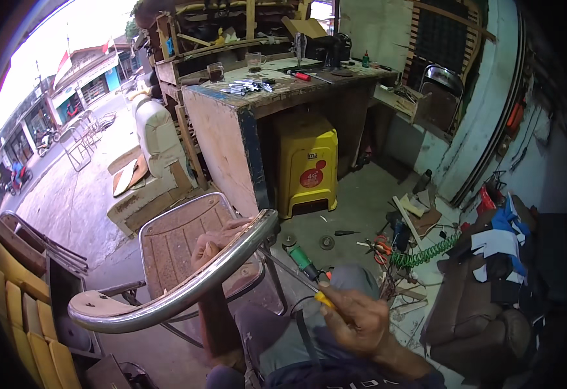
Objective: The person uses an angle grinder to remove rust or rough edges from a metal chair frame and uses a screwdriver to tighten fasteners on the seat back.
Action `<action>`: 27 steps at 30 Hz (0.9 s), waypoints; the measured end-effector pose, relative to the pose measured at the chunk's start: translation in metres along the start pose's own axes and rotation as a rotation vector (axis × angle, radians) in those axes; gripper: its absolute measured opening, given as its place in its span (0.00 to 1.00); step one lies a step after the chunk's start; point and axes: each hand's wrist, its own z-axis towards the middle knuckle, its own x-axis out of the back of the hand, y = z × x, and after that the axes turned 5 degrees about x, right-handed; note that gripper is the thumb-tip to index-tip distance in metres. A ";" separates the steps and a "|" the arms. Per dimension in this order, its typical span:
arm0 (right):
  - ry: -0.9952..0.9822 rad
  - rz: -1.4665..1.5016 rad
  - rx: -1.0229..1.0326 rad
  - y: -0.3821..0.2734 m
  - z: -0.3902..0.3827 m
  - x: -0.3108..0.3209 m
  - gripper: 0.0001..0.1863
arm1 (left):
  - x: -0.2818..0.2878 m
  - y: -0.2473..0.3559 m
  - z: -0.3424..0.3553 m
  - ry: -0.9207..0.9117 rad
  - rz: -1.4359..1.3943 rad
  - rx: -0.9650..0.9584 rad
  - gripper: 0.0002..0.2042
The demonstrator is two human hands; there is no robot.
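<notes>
A worn metal chair (176,236) stands before me, with a curved chrome backrest (167,311) edged along a pale inner board, crossing toward me. My left hand (209,249) grips the backrest's board from behind, fingers bent over it and partly hidden by the chrome. My right hand (355,324) is closed on a screwdriver (325,298) with a yellow handle, its thin shaft angled up-left toward the upper end of the chrome backrest. Whether its tip touches the chair I cannot tell.
A cluttered workbench (215,100) shelters a yellow plastic stool (306,168). A green power tool (300,259), coiled hose (426,253) and scraps lie on the floor. A dark padded seat (465,324) is at right, a torn armchair (150,133) and street at left.
</notes>
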 end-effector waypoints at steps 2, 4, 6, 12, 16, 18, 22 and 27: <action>0.008 -0.225 0.135 0.000 0.006 0.009 0.22 | 0.002 -0.012 -0.005 -0.038 1.218 -0.189 0.17; 0.021 -0.579 0.359 0.003 0.015 0.019 0.22 | 0.021 -0.035 0.015 -0.115 2.176 -0.298 0.20; 0.080 -0.492 0.347 0.009 0.018 0.013 0.20 | 0.039 -0.049 0.030 -0.177 2.853 -0.371 0.23; -0.361 0.825 -0.861 -0.001 0.021 0.031 0.23 | 0.033 -0.056 0.036 -0.214 3.039 -0.121 0.21; -0.339 0.772 -0.847 0.004 0.017 0.034 0.19 | 0.032 -0.056 0.037 -0.173 3.084 -0.062 0.21; -0.211 0.294 -0.299 0.018 0.005 0.025 0.18 | 0.031 -0.060 0.041 -0.154 3.112 -0.020 0.22; -0.040 -0.456 0.163 0.001 0.000 0.003 0.18 | 0.027 -0.074 0.037 -0.123 3.115 -0.018 0.21; -0.105 0.306 -0.546 -0.006 -0.002 0.013 0.15 | 0.029 -0.066 0.042 -0.118 3.115 0.025 0.21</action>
